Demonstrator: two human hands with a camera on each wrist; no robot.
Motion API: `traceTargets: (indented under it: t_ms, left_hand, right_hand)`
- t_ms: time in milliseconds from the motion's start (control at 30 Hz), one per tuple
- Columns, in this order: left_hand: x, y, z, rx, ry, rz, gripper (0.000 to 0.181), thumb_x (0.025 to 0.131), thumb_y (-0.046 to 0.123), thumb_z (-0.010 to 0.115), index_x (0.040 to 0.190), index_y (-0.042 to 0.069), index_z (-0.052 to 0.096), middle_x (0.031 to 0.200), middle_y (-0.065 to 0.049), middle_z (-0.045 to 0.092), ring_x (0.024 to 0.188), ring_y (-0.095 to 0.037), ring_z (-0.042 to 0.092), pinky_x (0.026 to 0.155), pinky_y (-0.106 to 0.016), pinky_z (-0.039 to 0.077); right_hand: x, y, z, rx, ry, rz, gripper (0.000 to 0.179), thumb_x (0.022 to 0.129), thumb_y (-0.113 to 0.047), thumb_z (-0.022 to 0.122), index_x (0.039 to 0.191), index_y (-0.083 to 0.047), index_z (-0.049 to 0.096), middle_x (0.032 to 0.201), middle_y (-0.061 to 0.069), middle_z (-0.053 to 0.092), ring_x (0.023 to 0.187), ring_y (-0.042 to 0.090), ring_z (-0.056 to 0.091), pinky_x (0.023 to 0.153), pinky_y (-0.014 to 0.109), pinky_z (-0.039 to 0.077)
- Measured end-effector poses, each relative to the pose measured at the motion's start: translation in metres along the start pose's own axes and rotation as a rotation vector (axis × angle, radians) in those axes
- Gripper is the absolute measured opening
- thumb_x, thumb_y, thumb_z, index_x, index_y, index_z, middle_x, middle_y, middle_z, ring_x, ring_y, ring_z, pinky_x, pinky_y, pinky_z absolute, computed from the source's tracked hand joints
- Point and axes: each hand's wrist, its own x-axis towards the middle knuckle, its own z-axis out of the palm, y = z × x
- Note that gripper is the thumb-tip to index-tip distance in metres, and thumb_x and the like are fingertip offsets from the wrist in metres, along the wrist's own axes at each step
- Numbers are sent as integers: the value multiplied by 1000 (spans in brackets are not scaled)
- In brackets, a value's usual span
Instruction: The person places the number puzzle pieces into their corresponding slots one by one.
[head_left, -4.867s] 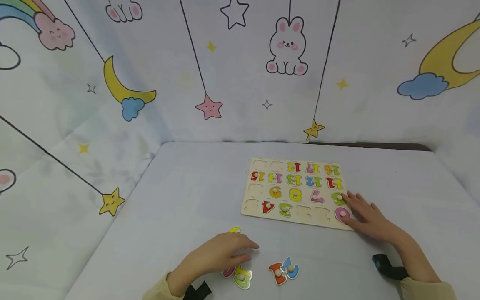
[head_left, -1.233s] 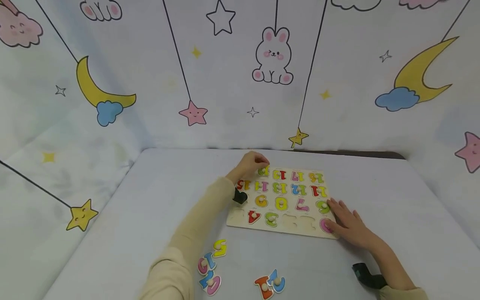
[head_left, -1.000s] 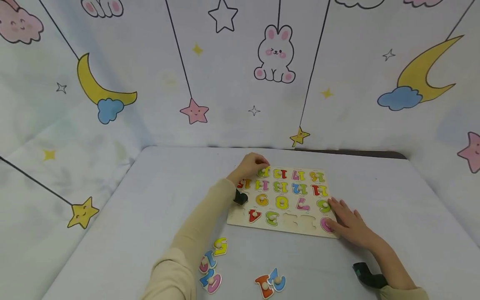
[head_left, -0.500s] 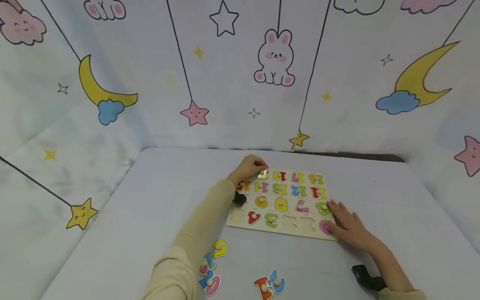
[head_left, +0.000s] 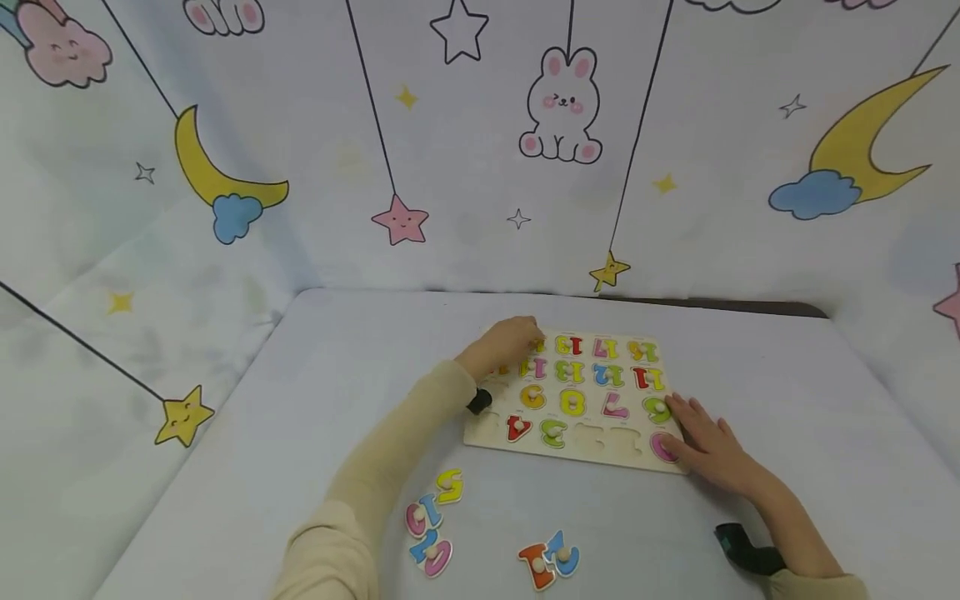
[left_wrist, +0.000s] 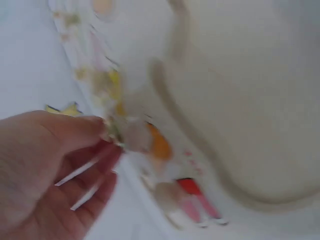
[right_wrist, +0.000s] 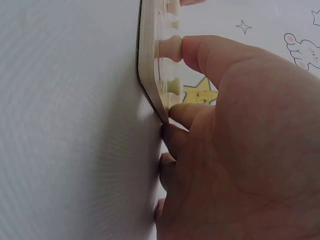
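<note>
A wooden number puzzle board (head_left: 480, 437) lies on the table with knobbed number pieces in many of its slots. At its far left corner my left hand (head_left: 507, 342) pinches a yellow-green number piece (head_left: 540, 344), mostly hidden by the fingers. In the left wrist view, blurred, the thumb and a fingertip of the left hand (left_wrist: 55, 155) meet at this piece, over the board. My right hand (head_left: 720, 454) rests at the board's right edge, fingers extended. In the right wrist view, the thumb of the right hand (right_wrist: 235, 125) touches a piece's knob (right_wrist: 172, 48).
Loose pieces lie in front of the board: a yellow 5 (head_left: 450, 486), several blue and pink ones (head_left: 438, 558), an orange 1 (head_left: 537, 567) and a blue piece (head_left: 564, 554). A patterned cloth wall (head_left: 465, 150) stands behind the white table (head_left: 360, 358).
My left hand has carried the yellow-green piece from the loose pieces to the board's far left corner. Lately its fingers have shifted slightly there. My right hand has stayed at the board's edge.
</note>
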Motion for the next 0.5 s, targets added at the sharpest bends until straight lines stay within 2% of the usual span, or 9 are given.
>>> traceTargets:
  t_ms: [67, 133, 200, 233, 300, 367, 433, 500]
  left_hand:
    - [-9, 10, -5, 56, -88, -35, 40, 99, 19, 47, 139, 17, 47, 130, -4, 50, 115, -18, 47, 96, -29, 36]
    - [-19, 17, -10, 83, -152, -52, 49, 99, 22, 47, 146, 20, 33, 143, -5, 38, 127, -23, 38, 101, -33, 31]
    - [-31, 22, -15, 108, -170, -49, 57, 99, 26, 47, 150, 22, 23, 151, -7, 24, 133, -26, 29, 104, -37, 26]
    - [-37, 23, -17, 125, -163, -36, 58, 98, 28, 49, 150, 22, 23, 152, -8, 22, 134, -27, 28, 104, -38, 26]
    - [-52, 26, -22, 161, -131, 24, 58, 96, 31, 53, 148, 19, 30, 149, -9, 28, 131, -27, 32, 104, -38, 27]
    - [-71, 29, -27, 177, -108, 84, 56, 93, 32, 58, 143, 16, 39, 142, -8, 40, 125, -24, 41, 100, -35, 32]
    - [-94, 34, -32, 139, -115, 134, 53, 89, 31, 64, 137, 15, 49, 130, -6, 52, 114, -20, 49, 95, -31, 37]
    - [-120, 38, -36, 83, -145, 165, 51, 86, 30, 69, 132, 14, 54, 122, -3, 57, 108, -17, 53, 91, -29, 40]
  right_hand:
    - [0, 0, 0, 1, -5, -4, 76, 93, -38, 54, 145, 5, 20, 147, 30, 15, 134, 46, 0, 98, 64, -9]
    - [0, 0, 0, 1, -8, -7, 75, 93, -37, 54, 145, 5, 20, 147, 30, 15, 134, 47, 0, 98, 64, -9]
    - [1, 0, -1, 3, -11, -8, 75, 93, -37, 54, 145, 5, 19, 147, 30, 14, 134, 46, 0, 98, 64, -10]
    - [1, 0, -1, 3, -12, -7, 76, 93, -37, 54, 145, 5, 19, 147, 30, 14, 134, 47, 0, 97, 64, -10]
    - [1, 0, -1, 4, -15, -7, 76, 93, -37, 54, 145, 5, 18, 147, 30, 14, 134, 46, -1, 97, 64, -10]
    - [2, 0, 0, 5, -21, -5, 76, 93, -38, 53, 145, 5, 18, 147, 30, 13, 134, 47, -1, 97, 64, -10]
    - [2, 1, 0, 4, -23, -4, 76, 93, -37, 53, 145, 5, 18, 147, 30, 13, 134, 47, -1, 97, 64, -10]
    - [2, 1, -1, 1, -20, -9, 76, 94, -37, 53, 145, 5, 18, 147, 31, 13, 134, 47, -1, 97, 64, -10]
